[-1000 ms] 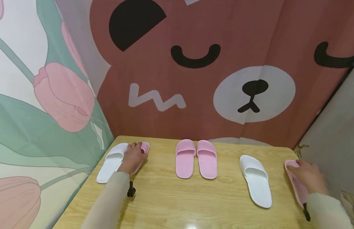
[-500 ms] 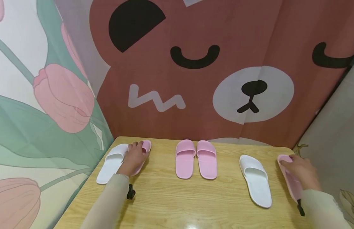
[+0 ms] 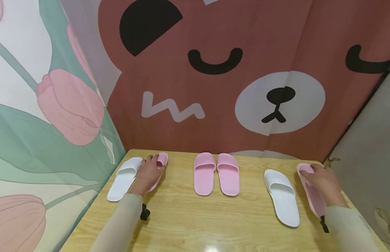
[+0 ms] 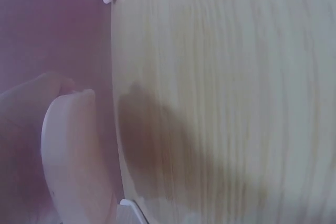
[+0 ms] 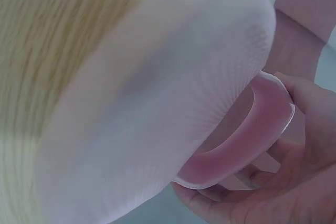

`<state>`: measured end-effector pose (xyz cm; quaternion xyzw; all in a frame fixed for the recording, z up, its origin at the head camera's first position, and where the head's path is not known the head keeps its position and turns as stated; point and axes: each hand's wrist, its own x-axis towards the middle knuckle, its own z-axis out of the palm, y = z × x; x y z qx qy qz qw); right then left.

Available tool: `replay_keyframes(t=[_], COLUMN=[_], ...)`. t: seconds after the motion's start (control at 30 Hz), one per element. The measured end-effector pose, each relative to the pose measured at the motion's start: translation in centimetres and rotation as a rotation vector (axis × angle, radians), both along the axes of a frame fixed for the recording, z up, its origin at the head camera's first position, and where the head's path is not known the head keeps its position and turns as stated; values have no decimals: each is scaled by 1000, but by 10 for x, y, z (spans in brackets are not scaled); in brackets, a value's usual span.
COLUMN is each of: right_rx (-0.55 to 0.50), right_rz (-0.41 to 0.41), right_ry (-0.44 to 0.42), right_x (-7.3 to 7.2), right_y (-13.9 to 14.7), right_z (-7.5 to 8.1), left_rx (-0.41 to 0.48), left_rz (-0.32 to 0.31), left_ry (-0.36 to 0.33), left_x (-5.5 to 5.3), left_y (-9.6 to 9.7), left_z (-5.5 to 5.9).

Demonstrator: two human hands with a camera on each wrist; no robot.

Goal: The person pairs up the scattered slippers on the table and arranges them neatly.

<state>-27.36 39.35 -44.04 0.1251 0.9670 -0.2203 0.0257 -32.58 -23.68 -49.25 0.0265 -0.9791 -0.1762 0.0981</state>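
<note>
My left hand grips a pink slipper near the back left of the table. This slipper lies angled beside a white slipper. At the right, my right hand holds another pink slipper by its strap part, close to a second white slipper and to its right. In the right wrist view, the fingers wrap the pink strap, and the footbed faces the camera. The left wrist view shows a blurred pale slipper edge next to the hand.
A pair of pink slippers stands side by side at the back middle of the wooden table. Behind it hangs a brown bear-print cloth. A tulip-print cloth borders the left, a grey cloth the right.
My right hand has carried its pink slipper leftward and farther back, nearer the white one. The left hand has shifted slightly right with its pink slipper.
</note>
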Motion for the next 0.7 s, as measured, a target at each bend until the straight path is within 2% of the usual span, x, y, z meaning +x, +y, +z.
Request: replay_keyframes(t=[0.07, 0.43, 0.7], right_rx=[21, 53, 43], right_rz=[29, 42, 69], right_ry=[19, 46, 67], right_x=[-1, -9, -14], right_y=[-4, -28, -55], right_z=[3, 7, 21], left_rx=[3, 11, 2], left_rz=[1, 5, -4], left_ry=[15, 34, 58], left_x=[0, 8, 9], left_y=[0, 4, 7], left_z=[1, 4, 10])
